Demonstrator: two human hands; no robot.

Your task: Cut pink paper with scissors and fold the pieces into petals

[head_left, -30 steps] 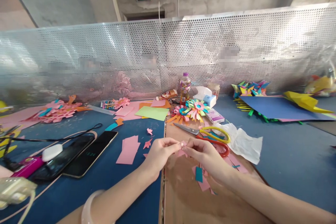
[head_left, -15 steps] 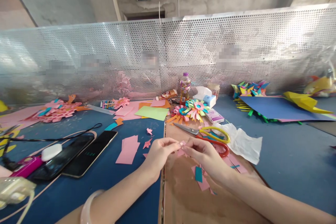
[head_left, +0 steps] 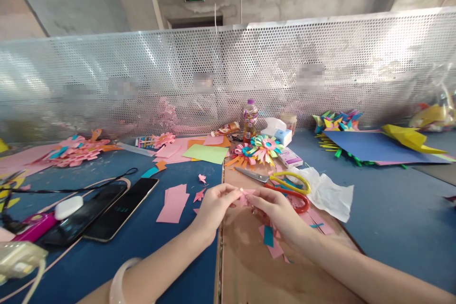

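Between the fingertips of my left hand [head_left: 219,203] and my right hand [head_left: 272,204] is a small piece of pink paper [head_left: 245,198], pinched from both sides; my fingers hide most of it. Just beyond my right hand lie scissors with yellow handles [head_left: 290,181] and another pair with red handles [head_left: 301,204]. Pink paper scraps [head_left: 276,248] and a teal scrap [head_left: 268,235] rest on the brown board below my right hand. Left of my left hand are a stack of pink paper strips [head_left: 173,204] and small folded pink pieces [head_left: 199,194].
Two phones [head_left: 123,211] and cables lie at left. Paper flowers [head_left: 265,148], a drink bottle [head_left: 250,121], a tissue pack [head_left: 280,132] and coloured sheets [head_left: 206,153] stand farther back. Crumpled white tissue [head_left: 331,192] lies at right. A perforated metal screen [head_left: 160,71] closes off the back.
My fingertips have drawn slightly apart, and more of the pink paper shows between them. The camera has shifted a little; the things on the table lie as before.
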